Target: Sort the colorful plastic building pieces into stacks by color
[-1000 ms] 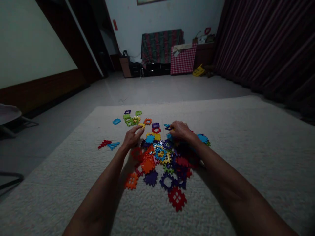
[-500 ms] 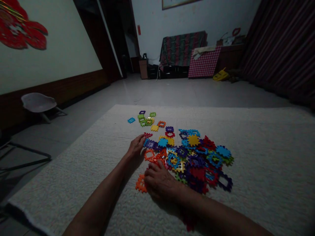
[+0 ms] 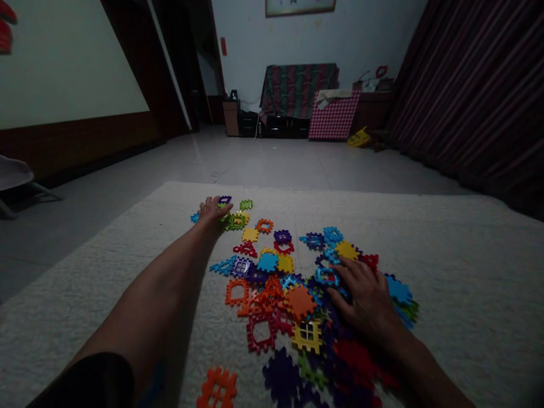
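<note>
My left hand (image 3: 210,209) reaches to the far small group of toothed plastic tiles, its fingers apart beside a purple window tile (image 3: 225,199) and the green tiles (image 3: 236,221). A blue tile (image 3: 194,217) shows partly at its left edge. Over the right part of the big pile, my right hand (image 3: 368,292) is spread with thumb and fingers apart. Nearest to it is a light blue frame tile (image 3: 326,276), between thumb and fingertips; whether they touch it I cannot tell. An orange tile (image 3: 300,301) and a yellow window tile (image 3: 306,335) lie left of that hand.
The tiles lie on a pale textured mat (image 3: 459,260). A separate orange window tile (image 3: 217,388) lies near me. Beyond the mat are a tiled floor (image 3: 272,164), a cloth-draped cabinet (image 3: 300,90), a dark curtain (image 3: 450,96) and, at left, a pale stool seat (image 3: 15,171).
My left hand has moved forward from the pile's left edge to the far green tiles. My right hand has shifted rightward over the pile. The view has turned slightly right.
</note>
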`<control>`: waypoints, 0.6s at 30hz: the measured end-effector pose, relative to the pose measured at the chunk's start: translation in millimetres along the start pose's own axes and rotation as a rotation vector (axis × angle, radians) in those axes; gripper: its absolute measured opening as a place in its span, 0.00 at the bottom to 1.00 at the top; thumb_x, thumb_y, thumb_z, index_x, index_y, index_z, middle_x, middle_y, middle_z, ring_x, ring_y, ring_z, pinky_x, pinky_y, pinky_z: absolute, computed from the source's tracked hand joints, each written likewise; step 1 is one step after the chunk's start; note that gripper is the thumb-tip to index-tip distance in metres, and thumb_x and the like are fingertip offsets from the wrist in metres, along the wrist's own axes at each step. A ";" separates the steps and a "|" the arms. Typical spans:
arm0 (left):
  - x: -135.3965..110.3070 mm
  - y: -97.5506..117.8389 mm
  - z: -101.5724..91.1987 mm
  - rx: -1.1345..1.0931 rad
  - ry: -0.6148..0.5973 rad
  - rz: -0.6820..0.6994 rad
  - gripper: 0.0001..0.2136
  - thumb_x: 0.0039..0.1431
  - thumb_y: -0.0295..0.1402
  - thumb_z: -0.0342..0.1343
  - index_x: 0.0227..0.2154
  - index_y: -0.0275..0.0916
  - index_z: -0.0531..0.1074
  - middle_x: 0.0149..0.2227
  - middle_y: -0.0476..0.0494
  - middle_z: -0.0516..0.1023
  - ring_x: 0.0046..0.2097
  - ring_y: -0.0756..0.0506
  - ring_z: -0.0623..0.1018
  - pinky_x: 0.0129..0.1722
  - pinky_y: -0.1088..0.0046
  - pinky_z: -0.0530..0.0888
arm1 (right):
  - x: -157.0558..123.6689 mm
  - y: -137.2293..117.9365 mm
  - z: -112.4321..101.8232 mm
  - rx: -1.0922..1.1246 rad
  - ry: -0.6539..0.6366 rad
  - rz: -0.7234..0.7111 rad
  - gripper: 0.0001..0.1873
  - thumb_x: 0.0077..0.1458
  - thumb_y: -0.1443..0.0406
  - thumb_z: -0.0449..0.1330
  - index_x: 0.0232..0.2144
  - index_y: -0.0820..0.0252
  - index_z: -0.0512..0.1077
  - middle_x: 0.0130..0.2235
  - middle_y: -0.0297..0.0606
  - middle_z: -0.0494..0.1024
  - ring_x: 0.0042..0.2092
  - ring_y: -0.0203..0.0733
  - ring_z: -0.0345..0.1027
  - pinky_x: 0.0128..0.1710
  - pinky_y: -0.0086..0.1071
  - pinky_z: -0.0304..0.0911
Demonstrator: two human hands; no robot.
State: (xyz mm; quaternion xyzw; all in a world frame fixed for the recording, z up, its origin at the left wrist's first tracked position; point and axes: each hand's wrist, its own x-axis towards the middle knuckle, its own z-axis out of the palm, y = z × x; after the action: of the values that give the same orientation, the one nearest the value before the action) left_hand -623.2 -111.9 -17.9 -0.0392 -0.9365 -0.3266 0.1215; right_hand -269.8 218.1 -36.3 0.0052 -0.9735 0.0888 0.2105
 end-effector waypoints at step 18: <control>-61.5 84.2 40.8 0.288 -0.387 0.085 0.24 0.55 0.46 0.58 0.53 0.41 0.73 0.62 0.35 0.68 0.61 0.33 0.68 0.58 0.55 0.66 | -2.6 -5.9 0.1 -0.031 -0.068 0.009 0.23 0.59 0.56 0.55 0.56 0.53 0.71 0.57 0.44 0.74 0.58 0.58 0.63 0.52 0.54 0.59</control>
State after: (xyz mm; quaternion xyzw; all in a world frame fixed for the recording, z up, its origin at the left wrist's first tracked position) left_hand -559.0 -20.2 -13.7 -0.1228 -0.9768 -0.1704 -0.0423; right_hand -267.2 212.2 -36.4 0.0008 -0.9814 0.0743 0.1769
